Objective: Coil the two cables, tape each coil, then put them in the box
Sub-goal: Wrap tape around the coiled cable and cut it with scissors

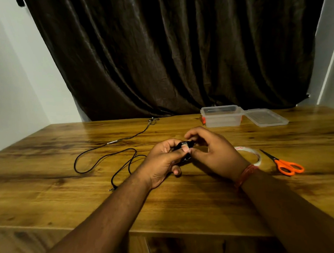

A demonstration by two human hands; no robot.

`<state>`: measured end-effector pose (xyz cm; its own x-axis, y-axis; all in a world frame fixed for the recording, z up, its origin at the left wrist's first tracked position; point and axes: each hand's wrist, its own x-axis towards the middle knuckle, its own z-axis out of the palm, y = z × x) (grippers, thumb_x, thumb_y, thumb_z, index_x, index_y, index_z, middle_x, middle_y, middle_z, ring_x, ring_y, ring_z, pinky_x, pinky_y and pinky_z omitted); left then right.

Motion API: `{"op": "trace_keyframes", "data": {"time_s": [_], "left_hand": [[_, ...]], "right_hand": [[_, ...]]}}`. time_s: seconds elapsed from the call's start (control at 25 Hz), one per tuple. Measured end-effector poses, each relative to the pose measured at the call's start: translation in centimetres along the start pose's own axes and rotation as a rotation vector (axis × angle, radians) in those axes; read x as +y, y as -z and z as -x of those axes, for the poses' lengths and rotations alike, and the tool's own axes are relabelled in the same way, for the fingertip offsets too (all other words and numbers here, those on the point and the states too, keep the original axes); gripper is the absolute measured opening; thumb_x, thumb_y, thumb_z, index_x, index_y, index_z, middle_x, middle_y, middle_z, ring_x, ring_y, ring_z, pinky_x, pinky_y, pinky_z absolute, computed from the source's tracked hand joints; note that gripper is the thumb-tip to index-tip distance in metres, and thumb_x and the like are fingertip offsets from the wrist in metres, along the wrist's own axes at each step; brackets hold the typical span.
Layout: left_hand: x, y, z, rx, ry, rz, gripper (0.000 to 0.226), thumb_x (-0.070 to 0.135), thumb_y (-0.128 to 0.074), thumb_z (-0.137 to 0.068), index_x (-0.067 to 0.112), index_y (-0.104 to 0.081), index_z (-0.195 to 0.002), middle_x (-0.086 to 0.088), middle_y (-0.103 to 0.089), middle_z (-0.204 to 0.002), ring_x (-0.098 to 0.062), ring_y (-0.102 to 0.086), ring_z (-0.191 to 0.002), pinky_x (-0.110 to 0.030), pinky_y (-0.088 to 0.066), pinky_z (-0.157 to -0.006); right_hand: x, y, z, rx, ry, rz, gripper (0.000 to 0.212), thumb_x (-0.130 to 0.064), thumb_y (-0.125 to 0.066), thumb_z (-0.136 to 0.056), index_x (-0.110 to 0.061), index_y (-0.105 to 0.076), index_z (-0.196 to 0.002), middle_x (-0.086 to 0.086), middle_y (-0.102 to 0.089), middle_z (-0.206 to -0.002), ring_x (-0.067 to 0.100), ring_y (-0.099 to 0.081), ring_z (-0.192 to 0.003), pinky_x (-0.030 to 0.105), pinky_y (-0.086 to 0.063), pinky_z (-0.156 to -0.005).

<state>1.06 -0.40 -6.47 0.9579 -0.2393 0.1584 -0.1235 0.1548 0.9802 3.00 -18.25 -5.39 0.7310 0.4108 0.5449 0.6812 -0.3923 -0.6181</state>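
The desk carried all items. The box stood at the far edge, right of centre, with its lid lying just beside it on the right. The tape roll lay nearer, right of the hands, and the scissors lay right of the roll. A loose cable sprawled on the left half. Both hands met above the desk centre around a coiled cable. A curtain hung behind the desk.

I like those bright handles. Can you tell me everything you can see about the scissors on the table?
The scissors have orange handles that look like plastic and thin dark blades, closed. They lie flat on the wooden table, blades pointing away and leftward, just right of the tape roll. Neither hand touches them.
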Motion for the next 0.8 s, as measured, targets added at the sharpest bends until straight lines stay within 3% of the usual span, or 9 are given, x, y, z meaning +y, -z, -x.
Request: {"op": "trace_keyframes", "data": {"time_s": [0.16, 0.32, 0.44, 0.52, 0.68, 0.8], "left_hand": [[-0.25, -0.07, -0.09, 0.000, -0.034, -0.122, 0.012, 0.004, -0.058, -0.095, -0.001, -0.057, -0.105, -0.006, -0.062, -0.083, -0.007, -0.059, -0.061, -0.022, -0.047, -0.038], [-0.45, 0.07, -0.22, -0.005, -0.034, -0.196, 0.021, 0.005, -0.059, -0.095, -0.008, -0.054, -0.111, -0.013, -0.056, -0.091, -0.017, -0.053, -0.068, -0.025, -0.051, -0.041], [-0.54, 0.16, -0.17, -0.037, -0.036, -0.202, 0.017, 0.006, -0.059, -0.095, -0.004, -0.056, -0.108, -0.014, -0.055, -0.096, -0.022, -0.055, -0.073, -0.025, -0.052, -0.042], [-0.53, -0.05, -0.22, -0.040, -0.020, -0.199, 0.016, 0.005, -0.059, -0.095, -0.003, -0.055, -0.108, -0.017, -0.051, -0.097, -0.030, -0.047, -0.072, -0.026, -0.054, -0.043], [-0.84, -0.17, -0.43, -0.001, -0.034, -0.272, 0.010, 0.011, -0.058, -0.097, 0.006, -0.056, -0.106, -0.015, -0.047, -0.084, -0.015, -0.045, -0.056, -0.031, -0.056, -0.045], [-1.02, -0.32, -0.43, 0.074, -0.124, -0.457, 0.003, 0.015, -0.059, -0.097, 0.018, -0.058, -0.099, -0.013, -0.050, -0.068, -0.017, -0.052, -0.054, -0.035, -0.056, -0.048]], "right_hand": [[-0.09, 0.15, 0.02, 0.051, -0.012, 0.015, 0.022, -0.008, -0.068, -0.081, -0.023, -0.063, -0.096, -0.009, -0.063, -0.091, 0.006, -0.058, -0.088, 0.027, -0.049, -0.078], [0.11, -0.15, 0.01, 0.028, -0.019, 0.001, 0.026, -0.009, -0.066, -0.081, -0.025, -0.060, -0.099, -0.010, -0.062, -0.100, 0.007, -0.058, -0.098, 0.023, -0.048, -0.084], [0.10, -0.16, 0.00, -0.003, -0.017, 0.002, 0.024, -0.006, -0.067, -0.081, -0.022, -0.061, -0.098, -0.010, -0.063, -0.094, 0.003, -0.058, -0.091, 0.019, -0.046, -0.079], [0.04, -0.05, -0.01, 0.041, -0.027, 0.014, 0.022, -0.006, -0.067, -0.081, -0.024, -0.062, -0.093, -0.009, -0.064, -0.088, 0.006, -0.059, -0.087, 0.024, -0.048, -0.077], [0.03, -0.09, -0.10, 0.055, -0.021, 0.029, 0.021, -0.009, -0.066, -0.078, -0.025, -0.060, -0.091, -0.007, -0.065, -0.089, 0.011, -0.061, -0.088, 0.037, -0.053, -0.078], [0.08, -0.35, -0.16, 0.068, -0.015, 0.042, 0.023, -0.008, -0.065, -0.077, -0.026, -0.058, -0.091, -0.006, -0.063, -0.090, 0.011, -0.060, -0.088, 0.038, -0.053, -0.077]]}}
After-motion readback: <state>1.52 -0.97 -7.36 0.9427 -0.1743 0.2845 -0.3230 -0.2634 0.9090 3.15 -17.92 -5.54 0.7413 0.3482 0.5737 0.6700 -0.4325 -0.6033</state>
